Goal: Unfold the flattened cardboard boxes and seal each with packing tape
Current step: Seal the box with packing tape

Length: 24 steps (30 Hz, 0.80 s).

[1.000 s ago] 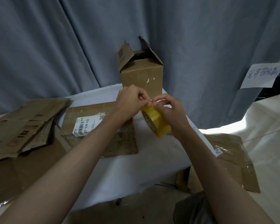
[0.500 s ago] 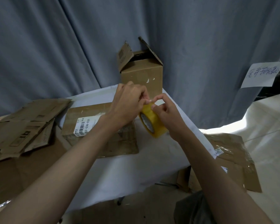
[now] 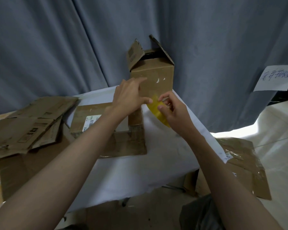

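Observation:
A yellow roll of packing tape is held in the air above the white table. My right hand grips the roll from the right. My left hand pinches the tape's loose end at the roll's top edge. Behind the hands stands an unfolded cardboard box with its top flaps open. A flattened box with a white barcode label lies on the table under my left forearm.
Several flattened cardboard boxes are piled at the left. More flattened cardboard with clear tape lies on the floor at the right. A grey curtain hangs behind the table, and a paper note is pinned at the right.
Both hands have lifted the roll slightly up and away, towards the upright box. The roll has turned, so its open core no longer faces me.

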Each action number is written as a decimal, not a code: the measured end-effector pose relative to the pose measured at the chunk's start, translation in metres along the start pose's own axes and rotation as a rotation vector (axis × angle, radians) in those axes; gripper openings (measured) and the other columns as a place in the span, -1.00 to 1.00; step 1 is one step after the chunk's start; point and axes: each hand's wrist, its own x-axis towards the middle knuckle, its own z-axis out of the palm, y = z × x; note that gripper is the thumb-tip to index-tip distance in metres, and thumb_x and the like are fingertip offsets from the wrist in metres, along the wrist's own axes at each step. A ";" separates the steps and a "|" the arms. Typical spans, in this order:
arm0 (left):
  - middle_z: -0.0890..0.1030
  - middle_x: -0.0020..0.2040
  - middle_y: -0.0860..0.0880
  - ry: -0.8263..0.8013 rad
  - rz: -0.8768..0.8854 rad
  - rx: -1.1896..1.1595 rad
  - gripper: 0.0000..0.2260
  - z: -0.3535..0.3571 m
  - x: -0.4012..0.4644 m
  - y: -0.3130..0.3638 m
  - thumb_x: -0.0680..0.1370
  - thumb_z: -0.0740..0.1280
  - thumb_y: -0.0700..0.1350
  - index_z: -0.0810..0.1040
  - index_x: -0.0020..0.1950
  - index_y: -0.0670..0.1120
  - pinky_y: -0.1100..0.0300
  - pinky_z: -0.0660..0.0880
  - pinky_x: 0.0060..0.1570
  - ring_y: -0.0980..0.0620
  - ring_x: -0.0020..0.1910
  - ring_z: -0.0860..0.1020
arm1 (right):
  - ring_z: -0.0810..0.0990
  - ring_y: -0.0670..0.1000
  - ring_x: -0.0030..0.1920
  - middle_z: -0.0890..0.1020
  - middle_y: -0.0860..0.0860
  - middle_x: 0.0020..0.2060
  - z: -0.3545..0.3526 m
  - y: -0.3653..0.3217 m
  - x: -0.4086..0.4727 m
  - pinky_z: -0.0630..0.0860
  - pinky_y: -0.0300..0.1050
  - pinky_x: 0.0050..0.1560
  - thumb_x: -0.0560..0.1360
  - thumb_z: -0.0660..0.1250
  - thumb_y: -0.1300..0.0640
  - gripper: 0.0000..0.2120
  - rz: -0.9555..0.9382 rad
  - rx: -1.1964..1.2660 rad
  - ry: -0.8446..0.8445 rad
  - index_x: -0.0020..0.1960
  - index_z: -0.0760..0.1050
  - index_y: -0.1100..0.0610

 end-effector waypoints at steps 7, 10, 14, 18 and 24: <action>0.58 -0.05 0.06 0.107 -0.046 -0.082 -0.93 -0.011 -0.046 -0.040 0.53 0.45 -0.02 0.71 -0.06 0.02 0.16 0.49 -0.07 0.08 -0.08 0.55 | 0.46 0.04 -0.10 0.44 -0.08 -0.13 0.026 0.036 0.008 0.32 -0.09 -0.07 0.40 0.38 0.35 -0.62 0.033 -0.322 -0.162 0.17 0.43 0.13; 0.62 0.02 0.07 0.048 0.004 -0.121 -0.83 -0.009 -0.068 -0.049 0.50 0.47 0.05 0.72 0.04 0.05 0.26 0.47 -0.04 0.15 -0.03 0.53 | 0.48 0.08 -0.12 0.48 -0.02 -0.17 0.037 0.041 0.006 0.45 0.01 -0.05 0.41 0.36 0.37 -0.81 0.078 -0.446 -0.282 -0.02 0.50 0.18; 0.56 0.28 0.03 0.042 0.080 0.002 -0.61 0.005 -0.088 -0.049 0.59 0.30 0.15 0.58 0.34 -0.02 0.18 0.38 0.18 0.04 0.23 0.49 | 0.55 0.05 -0.20 0.59 0.02 -0.28 0.043 0.013 0.007 0.50 -0.01 -0.11 0.54 0.34 0.14 -0.88 0.204 -0.301 0.011 -0.14 0.56 0.15; 0.38 0.51 -0.05 0.006 0.105 0.061 -0.43 0.018 -0.108 -0.050 0.64 0.02 0.21 0.36 0.52 -0.09 0.11 0.24 0.43 -0.02 0.49 0.32 | 0.53 -0.02 -0.17 0.57 0.00 -0.23 0.054 -0.033 0.012 0.41 -0.14 -0.20 0.51 0.40 -0.13 -0.67 0.397 -0.092 -0.026 -0.01 0.48 0.13; 0.20 0.60 -0.02 -0.038 -0.038 0.090 -0.49 -0.003 -0.109 -0.090 0.69 -0.05 0.15 0.22 0.58 -0.04 -0.04 0.18 0.49 -0.03 0.58 0.14 | 0.51 0.04 0.02 0.56 0.05 0.02 0.063 -0.037 0.016 0.38 -0.13 -0.06 0.49 0.45 -0.03 -0.70 0.565 -0.063 -0.088 0.06 0.45 0.12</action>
